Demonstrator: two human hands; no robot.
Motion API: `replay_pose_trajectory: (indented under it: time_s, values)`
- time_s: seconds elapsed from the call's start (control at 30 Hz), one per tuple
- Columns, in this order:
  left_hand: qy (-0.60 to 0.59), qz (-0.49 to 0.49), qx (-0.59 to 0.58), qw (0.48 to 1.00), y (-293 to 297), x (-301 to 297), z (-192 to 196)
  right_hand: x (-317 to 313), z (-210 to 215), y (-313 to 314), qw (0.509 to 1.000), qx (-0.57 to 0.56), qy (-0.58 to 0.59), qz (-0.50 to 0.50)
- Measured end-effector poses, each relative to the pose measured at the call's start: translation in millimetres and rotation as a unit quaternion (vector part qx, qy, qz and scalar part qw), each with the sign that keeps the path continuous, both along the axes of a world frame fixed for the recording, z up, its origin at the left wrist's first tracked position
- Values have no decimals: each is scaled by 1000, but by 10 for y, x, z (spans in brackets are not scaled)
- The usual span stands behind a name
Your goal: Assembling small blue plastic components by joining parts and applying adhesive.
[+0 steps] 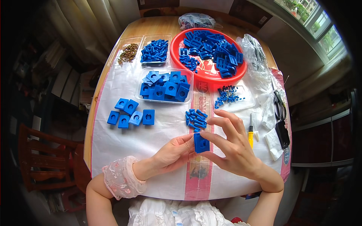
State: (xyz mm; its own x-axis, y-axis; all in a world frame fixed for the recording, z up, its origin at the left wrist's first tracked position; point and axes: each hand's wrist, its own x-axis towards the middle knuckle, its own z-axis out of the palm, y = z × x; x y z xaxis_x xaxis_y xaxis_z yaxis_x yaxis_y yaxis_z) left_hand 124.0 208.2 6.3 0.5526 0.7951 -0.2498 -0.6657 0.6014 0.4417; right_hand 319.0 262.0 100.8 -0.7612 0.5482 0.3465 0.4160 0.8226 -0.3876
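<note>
Over the middle of the table's near side, a blue square plastic piece [202, 144] is held up between both hands. My left hand [167, 153] pinches its left edge between thumb and fingers. My right hand [235, 148] has its index fingertip at the top edge and its thumb by the lower right side; its other fingers are spread. Just beyond the fingertips lies a small pile of narrow blue plastic pieces [196, 118]. Several loose blue square plates with round recesses [130, 107] lie to the left.
Behind are a clear box [141, 96] of blue square plates, a tray of small blue parts [154, 51], brass-coloured pins [129, 52] and a red basin [241, 77] of blue parts. Rightward are tiny blue and white bits [228, 95], a yellow-handled screwdriver [251, 137] and black-handled scissors [279, 109].
</note>
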Motion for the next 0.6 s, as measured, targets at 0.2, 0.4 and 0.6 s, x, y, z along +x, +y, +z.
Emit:
replay_pose_trajectory:
  time_s: [0.2, 0.4, 0.6]
  values:
    - [2, -2, 4, 1000, -4, 0, 21, -2, 0, 4, 1000, -2, -5, 2]
    - [-3, -3, 3, 1000, 1, 9, 0, 3, -14, 9, 1000, -8, -5, 2]
    - [0, -3, 5, 1000, -4, 4, 0, 1, -21, 16, 1000, -14, -9, 7]
